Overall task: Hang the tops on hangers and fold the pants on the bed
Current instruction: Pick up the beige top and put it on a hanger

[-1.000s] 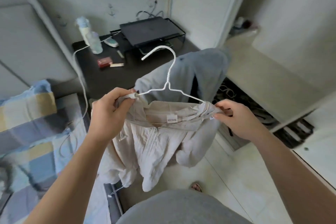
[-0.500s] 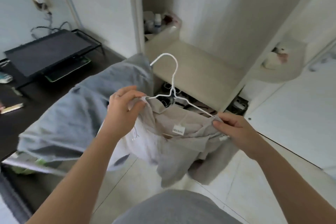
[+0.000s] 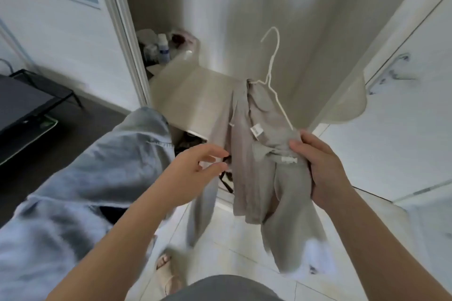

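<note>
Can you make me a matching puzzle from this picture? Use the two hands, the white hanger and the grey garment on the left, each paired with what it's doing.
Things:
1. left hand
2. right hand
3. white hanger
4. grey garment

States:
a. draped at the left
b. fingers spread, holding nothing
c. tilted, hook uppermost
d. grips the beige top

Pairs: 1-b, 2-d, 3-c, 4-a

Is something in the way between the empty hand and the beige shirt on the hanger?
No, nothing visible. The left hand is open, with only air between its fingers and the beige shirt, which the right hand grips. The grey clothes hang off to the left, not between them.
</note>
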The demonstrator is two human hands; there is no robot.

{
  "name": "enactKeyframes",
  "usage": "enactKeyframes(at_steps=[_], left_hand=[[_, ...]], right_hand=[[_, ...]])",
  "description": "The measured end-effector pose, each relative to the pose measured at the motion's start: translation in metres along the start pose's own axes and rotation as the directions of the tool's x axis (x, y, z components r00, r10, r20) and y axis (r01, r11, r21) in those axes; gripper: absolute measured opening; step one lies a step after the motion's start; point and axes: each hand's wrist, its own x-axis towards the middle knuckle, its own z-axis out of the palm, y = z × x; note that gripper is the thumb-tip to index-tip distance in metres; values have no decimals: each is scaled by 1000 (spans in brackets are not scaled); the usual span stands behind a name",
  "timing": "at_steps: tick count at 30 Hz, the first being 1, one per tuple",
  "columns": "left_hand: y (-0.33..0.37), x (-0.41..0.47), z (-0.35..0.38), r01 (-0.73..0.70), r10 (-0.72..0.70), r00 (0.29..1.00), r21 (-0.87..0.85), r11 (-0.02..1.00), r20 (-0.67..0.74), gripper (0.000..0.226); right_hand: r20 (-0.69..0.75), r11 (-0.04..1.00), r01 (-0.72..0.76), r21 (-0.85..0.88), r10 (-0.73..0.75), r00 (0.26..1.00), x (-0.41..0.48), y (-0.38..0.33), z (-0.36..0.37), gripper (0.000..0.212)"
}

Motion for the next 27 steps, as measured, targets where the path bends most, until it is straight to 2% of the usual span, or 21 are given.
enactKeyframes(at_steps=[4,9,12,14,17,19,27], left_hand=[[16,29,-49,-144,139,986,51,988,88,15],[45,64,-111,-294,278,950,109,950,142,17],[62,82,-141,-370,353,925,128,920,141,29],[74,94,-158,-413,394,908,152,898,138,37],[93,115,-180,-453,435,891,196,870,131,37],[108,129,-194,-475,456,880,251,843,132,39],[170,199,-247,-523,585,810,396,755,-44,25]], right_hand=[[14,994,81,67,-82,997,33,-27,52,5],[-18,970,233,76,-232,973,82,-65,113,22],[-90,947,320,15,-317,944,111,-91,145,19],[-112,928,372,-24,-372,921,129,-111,164,9],[-128,887,459,-55,-462,877,156,-145,188,23],[-113,853,513,-94,-521,846,174,-170,201,21],[26,691,719,-76,-719,694,240,-285,245,23]])
